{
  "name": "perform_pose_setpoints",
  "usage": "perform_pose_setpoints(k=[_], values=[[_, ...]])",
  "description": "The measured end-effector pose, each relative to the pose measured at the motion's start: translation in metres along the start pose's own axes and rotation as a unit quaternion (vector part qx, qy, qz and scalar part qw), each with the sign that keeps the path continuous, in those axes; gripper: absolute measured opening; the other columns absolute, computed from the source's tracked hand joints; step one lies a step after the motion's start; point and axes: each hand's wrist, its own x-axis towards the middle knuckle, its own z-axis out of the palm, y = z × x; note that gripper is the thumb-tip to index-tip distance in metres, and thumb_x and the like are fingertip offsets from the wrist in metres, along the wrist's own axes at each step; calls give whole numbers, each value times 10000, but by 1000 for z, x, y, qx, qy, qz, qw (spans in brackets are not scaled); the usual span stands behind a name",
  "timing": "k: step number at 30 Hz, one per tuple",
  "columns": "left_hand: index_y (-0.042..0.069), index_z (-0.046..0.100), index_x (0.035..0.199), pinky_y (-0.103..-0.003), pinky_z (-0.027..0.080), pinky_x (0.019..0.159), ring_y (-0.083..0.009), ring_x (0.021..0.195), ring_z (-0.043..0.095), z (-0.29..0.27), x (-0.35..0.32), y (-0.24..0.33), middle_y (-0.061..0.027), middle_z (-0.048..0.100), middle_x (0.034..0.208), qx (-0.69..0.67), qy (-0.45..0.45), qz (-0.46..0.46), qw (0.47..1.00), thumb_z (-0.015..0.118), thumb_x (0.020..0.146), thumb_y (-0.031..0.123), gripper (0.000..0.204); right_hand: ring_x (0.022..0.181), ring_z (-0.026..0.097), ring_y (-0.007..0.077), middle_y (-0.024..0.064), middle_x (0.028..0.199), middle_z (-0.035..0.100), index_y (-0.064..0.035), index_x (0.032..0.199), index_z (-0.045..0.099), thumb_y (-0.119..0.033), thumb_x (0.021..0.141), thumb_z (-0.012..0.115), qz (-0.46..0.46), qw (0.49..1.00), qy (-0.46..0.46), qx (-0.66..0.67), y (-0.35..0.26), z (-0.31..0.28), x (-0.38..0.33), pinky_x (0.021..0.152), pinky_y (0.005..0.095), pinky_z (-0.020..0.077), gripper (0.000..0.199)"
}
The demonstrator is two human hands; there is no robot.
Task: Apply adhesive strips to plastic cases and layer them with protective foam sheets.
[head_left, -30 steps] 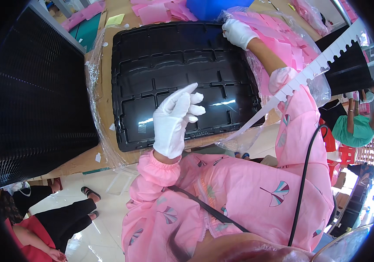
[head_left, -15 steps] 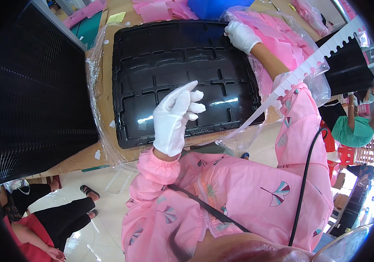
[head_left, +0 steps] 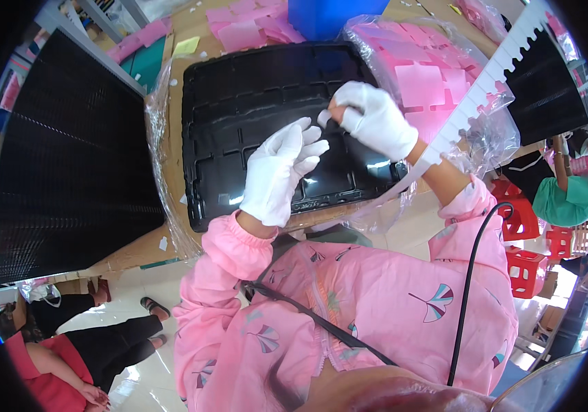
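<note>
A black plastic tray (head_left: 225,110) with moulded ridges lies on the cardboard-covered table in front of me. My left hand (head_left: 277,172), in a white glove, hovers over its near middle, fingers loosely bent and apart with nothing visible in them. Just to the right, my right hand (head_left: 373,120) is also gloved, with a bare fingertip showing. Its thumb and fingers pinch together above the tray, and a small pale piece (head_left: 324,118) shows at their tips. What that piece is cannot be made out.
Pink sheets (head_left: 421,82) lie on clear plastic film right of the tray. A blue bin (head_left: 335,17) stands behind it. Black ribbed stacks (head_left: 74,165) rise at left. A white notched strip (head_left: 472,103) crosses at right. Another person's arm (head_left: 67,374) shows lower left.
My right hand has come from the tray's far right corner in toward my left hand and now pinches a small pale piece. The left hand's fingers have shifted slightly.
</note>
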Motion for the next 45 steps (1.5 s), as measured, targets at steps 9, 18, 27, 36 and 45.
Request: perform_pose_setpoints(k=[9, 18, 27, 36, 45], values=[[0, 579, 1131, -181, 472, 658, -122, 817, 613, 24, 53, 37, -50, 643, 976, 128, -87, -1, 988, 551, 902, 136, 268, 762, 582, 345, 167, 809, 597, -20, 833, 622, -79, 753, 560, -37, 997, 69, -3, -12, -17, 3, 681, 380, 477, 118], [-9, 630, 1030, -220, 468, 526, -103, 625, 602, 124, 216, 190, -54, 640, 738, 298, -124, 440, 838, 589, 869, 95, 196, 870, 594, 292, 118, 943, 611, -45, 946, 622, -72, 707, 665, 15, 947, 282, -153, 11, -88, -29, 748, 362, 480, 244], [-22, 317, 1367, -333, 282, 1064, -310, 1293, 350, 145, 330, 193, -242, 343, 1389, 755, 5, 356, 551, 590, 739, 591, 919, 903, 582, 290, 196, 1024, 582, 22, 897, 596, -315, 612, 739, -22, 920, 70, -386, 3, -66, 38, 742, 390, 479, 465], [-23, 461, 1279, -316, 415, 933, -218, 1112, 534, 100, 210, 158, -157, 573, 1187, 420, -98, 436, 790, 693, 792, 260, 609, 847, 652, 276, 225, 906, 641, 5, 842, 662, -125, 797, 523, 192, 907, 43, -372, 38, -88, 63, 716, 385, 504, 195], [-100, 212, 1377, -279, 290, 1034, -190, 1264, 368, 27, 145, 76, -159, 364, 1386, 182, -190, 227, 937, 630, 867, 317, 780, 901, 591, 160, 63, 969, 645, 2, 1016, 632, -205, 851, 619, 31, 898, 319, 302, 19, -124, 38, 808, 290, 465, 265]])
